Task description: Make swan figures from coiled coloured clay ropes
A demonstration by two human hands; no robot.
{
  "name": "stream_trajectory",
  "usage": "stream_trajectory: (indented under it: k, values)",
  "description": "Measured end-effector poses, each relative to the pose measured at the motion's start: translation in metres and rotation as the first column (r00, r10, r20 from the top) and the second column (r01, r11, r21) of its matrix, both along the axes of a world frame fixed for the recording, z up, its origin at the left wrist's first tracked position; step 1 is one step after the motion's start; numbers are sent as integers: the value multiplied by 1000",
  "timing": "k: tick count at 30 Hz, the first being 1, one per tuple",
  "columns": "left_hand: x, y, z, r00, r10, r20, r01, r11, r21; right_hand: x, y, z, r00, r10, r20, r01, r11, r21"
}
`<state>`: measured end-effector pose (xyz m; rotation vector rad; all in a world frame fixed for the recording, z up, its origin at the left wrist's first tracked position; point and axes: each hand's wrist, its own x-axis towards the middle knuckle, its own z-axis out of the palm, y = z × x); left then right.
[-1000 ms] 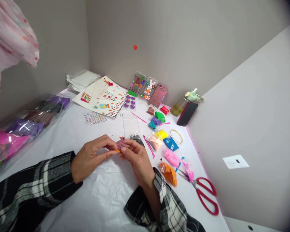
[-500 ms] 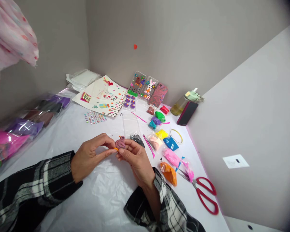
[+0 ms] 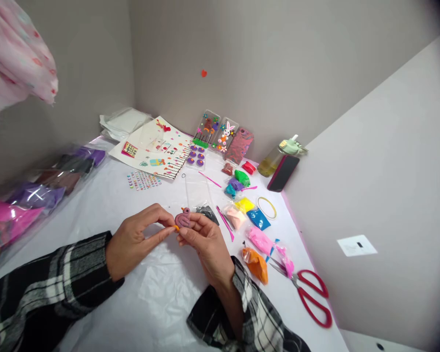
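A mauve clay duck (image 3: 182, 218) with an orange beak is held above the white-covered table by my right hand (image 3: 205, 239), its thumb and fingers closed on the duck's right side. My left hand (image 3: 141, 237) pinches a small orange clay piece (image 3: 176, 228) against the duck's lower left edge. The fingertips of both hands nearly meet there and partly hide the duck's underside. Just beyond the hands lies a clear bag with black clay (image 3: 207, 214).
Right of my hands are a pink tool (image 3: 225, 225), several bagged clays, an orange clay bag (image 3: 255, 264) and red-handled scissors (image 3: 315, 298). Farther back stand decorated phone cases (image 3: 225, 137), a bottle (image 3: 273, 161) and a phone (image 3: 284, 173). Bagged clay (image 3: 36, 195) lines the left side.
Both hands stay almost in place, with the duck and orange piece still between the fingers. The whole view has shifted very slightly.
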<state>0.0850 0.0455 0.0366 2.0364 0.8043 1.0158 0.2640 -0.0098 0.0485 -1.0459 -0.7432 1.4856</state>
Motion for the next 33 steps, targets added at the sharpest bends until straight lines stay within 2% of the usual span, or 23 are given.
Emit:
stream_trajectory:
  k: [10, 18, 23, 33]
  values:
    - [3, -3, 0, 998, 56, 15, -55, 997, -59, -1, -1, 0, 998, -18, 61, 16, 999, 32]
    - [2, -3, -1, 999, 37, 1, -37, 999, -24, -2, -2, 5, 990, -37, 135, 33, 999, 28]
    - [2, -2, 1, 999, 43, 8, -43, 999, 14, -2, -1, 5, 998, -53, 36, 54, 998, -37]
    - [1, -3, -4, 997, 66, 40, -64, 997, -50, -2, 1, 7, 990, -101, -101, 84, 984, -159]
